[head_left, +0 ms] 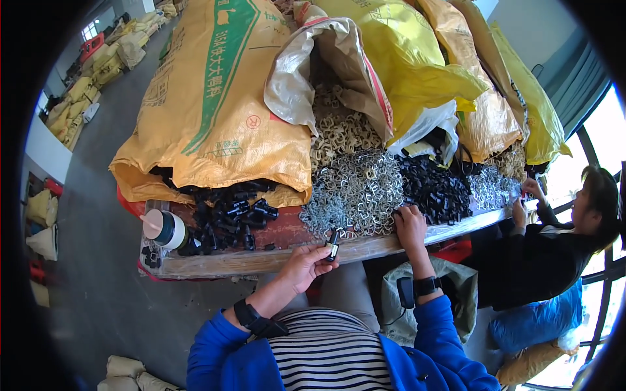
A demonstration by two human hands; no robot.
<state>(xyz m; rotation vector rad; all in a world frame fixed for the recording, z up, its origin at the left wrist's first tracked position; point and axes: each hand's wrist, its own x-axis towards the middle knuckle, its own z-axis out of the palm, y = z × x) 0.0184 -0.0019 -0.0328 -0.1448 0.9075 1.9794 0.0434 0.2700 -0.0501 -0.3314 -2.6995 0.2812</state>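
Note:
My left hand (306, 266) pinches a small black plastic piece (332, 247) with a pale patch on its side, just over the table's front edge. Its exact kind is unclear. My right hand (411, 227) reaches to the border between a heap of silvery metal rings (372, 195) and a heap of small black parts (435, 189). The fingers curl down there; what they hold, if anything, is hidden. Larger black plastic pieces (235, 212) spill from an orange sack (215, 124) on the left. Small greyish metal bits (321, 212) lie beyond my left hand.
A white-and-green tub (164, 228) stands at the table's left corner. Yellow sacks (404, 58) and a sack of beige clips (339, 124) line the back. To my right a co-worker (548, 241) sits handling parts. An open sack (430, 293) stands under the table edge.

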